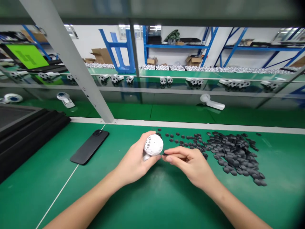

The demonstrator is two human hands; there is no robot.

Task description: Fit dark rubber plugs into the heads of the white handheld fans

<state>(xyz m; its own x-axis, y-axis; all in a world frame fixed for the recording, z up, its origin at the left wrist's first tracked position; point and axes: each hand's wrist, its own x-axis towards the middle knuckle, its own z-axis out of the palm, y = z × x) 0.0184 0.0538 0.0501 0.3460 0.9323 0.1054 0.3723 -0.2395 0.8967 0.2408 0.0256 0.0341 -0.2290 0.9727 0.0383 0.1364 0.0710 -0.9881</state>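
Note:
My left hand (134, 159) is closed around a white handheld fan (156, 144) with a round head and slots on its left side. Most of its handle is hidden by my fingers. Just to the right, my right hand (190, 162) pinches a small black plastic piece (165, 153) between thumb and fingertips, close to the fan's head but apart from it. A spread heap of similar black pieces (235, 152) lies on the green table (152, 203) to the right, with a few scattered behind my hands.
A black phone (90, 147) lies at the left, beside stacked black trays (30, 136). A grey post (78, 70) rises from the table's back rail. Beyond it, a white fan (212, 102) lies on a green belt (166, 113), and football-patterned fans (195, 81) line a ledge.

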